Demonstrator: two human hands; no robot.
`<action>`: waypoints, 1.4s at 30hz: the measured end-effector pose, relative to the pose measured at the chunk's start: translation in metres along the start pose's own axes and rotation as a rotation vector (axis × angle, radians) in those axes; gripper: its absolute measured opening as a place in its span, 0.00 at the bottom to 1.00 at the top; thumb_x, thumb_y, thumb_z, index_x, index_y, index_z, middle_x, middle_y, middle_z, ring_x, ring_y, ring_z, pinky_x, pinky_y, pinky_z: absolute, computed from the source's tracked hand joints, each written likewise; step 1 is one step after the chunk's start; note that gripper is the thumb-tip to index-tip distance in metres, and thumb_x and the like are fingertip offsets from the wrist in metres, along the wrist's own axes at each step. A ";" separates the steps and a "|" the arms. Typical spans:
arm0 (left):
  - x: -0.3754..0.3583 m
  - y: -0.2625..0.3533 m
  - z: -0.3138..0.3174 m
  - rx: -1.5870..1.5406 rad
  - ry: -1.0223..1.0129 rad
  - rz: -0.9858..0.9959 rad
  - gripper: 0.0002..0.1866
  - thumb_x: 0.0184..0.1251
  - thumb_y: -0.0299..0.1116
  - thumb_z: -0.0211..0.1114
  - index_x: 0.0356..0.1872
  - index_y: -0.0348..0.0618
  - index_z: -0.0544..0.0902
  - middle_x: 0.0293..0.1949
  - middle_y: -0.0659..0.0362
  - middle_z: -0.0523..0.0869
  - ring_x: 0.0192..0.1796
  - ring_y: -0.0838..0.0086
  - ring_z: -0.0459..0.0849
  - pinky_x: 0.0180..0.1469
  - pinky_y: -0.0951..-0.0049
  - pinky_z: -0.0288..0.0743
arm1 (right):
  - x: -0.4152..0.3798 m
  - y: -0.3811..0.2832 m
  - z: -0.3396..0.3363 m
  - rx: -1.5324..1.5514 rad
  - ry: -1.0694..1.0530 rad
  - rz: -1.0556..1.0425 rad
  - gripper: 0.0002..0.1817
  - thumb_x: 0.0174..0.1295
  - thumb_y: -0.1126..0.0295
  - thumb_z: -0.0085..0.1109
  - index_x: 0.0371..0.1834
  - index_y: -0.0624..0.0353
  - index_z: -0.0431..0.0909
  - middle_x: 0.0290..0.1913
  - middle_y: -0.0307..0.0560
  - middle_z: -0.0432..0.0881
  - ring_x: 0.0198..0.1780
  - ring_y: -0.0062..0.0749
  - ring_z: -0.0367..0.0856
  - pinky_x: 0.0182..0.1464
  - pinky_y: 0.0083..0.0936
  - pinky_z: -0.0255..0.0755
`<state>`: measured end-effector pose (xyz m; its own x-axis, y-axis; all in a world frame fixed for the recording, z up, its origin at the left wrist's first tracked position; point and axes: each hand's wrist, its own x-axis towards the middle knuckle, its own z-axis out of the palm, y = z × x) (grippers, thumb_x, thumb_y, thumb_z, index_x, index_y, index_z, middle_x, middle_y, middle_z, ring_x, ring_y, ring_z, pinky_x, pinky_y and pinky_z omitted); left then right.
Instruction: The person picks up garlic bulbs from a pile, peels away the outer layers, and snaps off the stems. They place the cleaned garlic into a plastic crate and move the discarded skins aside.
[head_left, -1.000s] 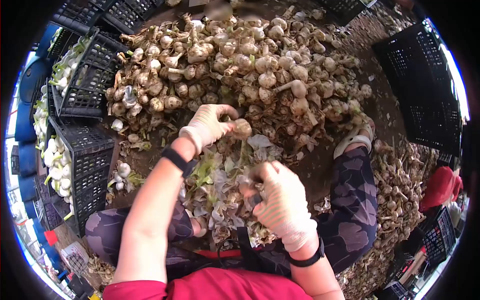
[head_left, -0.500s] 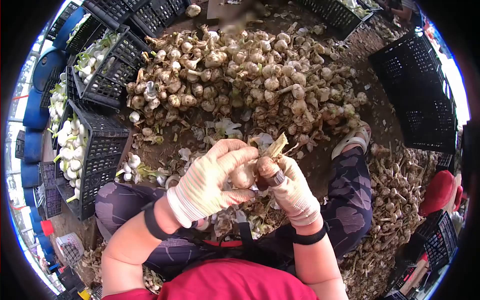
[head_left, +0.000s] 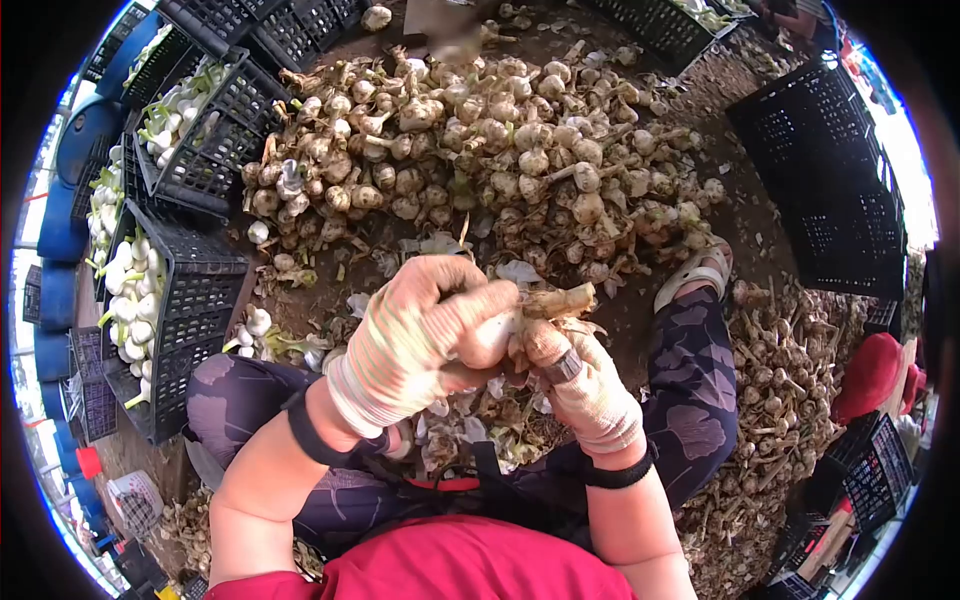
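Observation:
Both my hands wear pale striped work gloves and meet around one garlic bulb (head_left: 487, 342) above my lap. My left hand (head_left: 410, 335) wraps its fingers about the bulb's left side, thumb underneath. At its right side, my right hand (head_left: 580, 385) grips the bulb's stem end, with the bare thumb tip pressed near it and a dark band around that thumb. A thick cut stem (head_left: 560, 300) with ragged, dry skin sticks out to the right above the right thumb. Loose papery skins (head_left: 450, 440) lie below the hands.
A large heap of unpeeled garlic (head_left: 480, 140) spreads in front of me. Black crates of white cleaned garlic (head_left: 135, 300) stand at left, with blue barrels (head_left: 60, 220) behind. A black crate (head_left: 830, 180) is at right, beside more garlic (head_left: 790, 390) and a red object (head_left: 870, 378).
The stem has swung from pointing up to lying nearly sideways to the right. My left fingers have shifted across the bulb's top, and its exposed surface looks whiter.

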<state>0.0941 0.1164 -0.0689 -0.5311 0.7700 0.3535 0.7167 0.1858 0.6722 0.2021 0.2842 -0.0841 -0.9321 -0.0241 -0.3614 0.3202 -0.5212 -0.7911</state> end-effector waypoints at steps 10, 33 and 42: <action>0.000 0.001 0.009 -0.624 0.083 -0.471 0.29 0.54 0.33 0.73 0.57 0.36 0.75 0.47 0.58 0.82 0.48 0.74 0.80 0.51 0.73 0.75 | 0.018 0.009 0.005 -0.333 0.135 -0.181 0.18 0.66 0.59 0.56 0.46 0.65 0.79 0.42 0.39 0.81 0.46 0.24 0.76 0.50 0.24 0.71; 0.000 -0.021 0.027 -0.572 0.060 -0.406 0.25 0.63 0.32 0.67 0.59 0.34 0.72 0.54 0.52 0.75 0.52 0.68 0.78 0.53 0.71 0.73 | 0.019 0.016 -0.002 0.101 0.212 -0.045 0.13 0.70 0.66 0.47 0.51 0.60 0.74 0.37 0.33 0.76 0.33 0.15 0.72 0.36 0.15 0.69; 0.008 -0.007 -0.006 -1.469 0.129 -0.619 0.31 0.59 0.34 0.70 0.64 0.42 0.69 0.55 0.56 0.80 0.45 0.72 0.84 0.36 0.80 0.79 | 0.049 0.062 -0.053 -0.931 0.461 -0.257 0.24 0.42 0.82 0.54 0.49 0.61 0.73 0.43 0.57 0.77 0.46 0.56 0.77 0.48 0.39 0.73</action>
<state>0.0821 0.1179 -0.0668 -0.6489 0.7340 -0.2003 -0.6102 -0.3447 0.7134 0.1853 0.2963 -0.1770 -0.8984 0.4203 -0.1274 0.3081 0.3962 -0.8649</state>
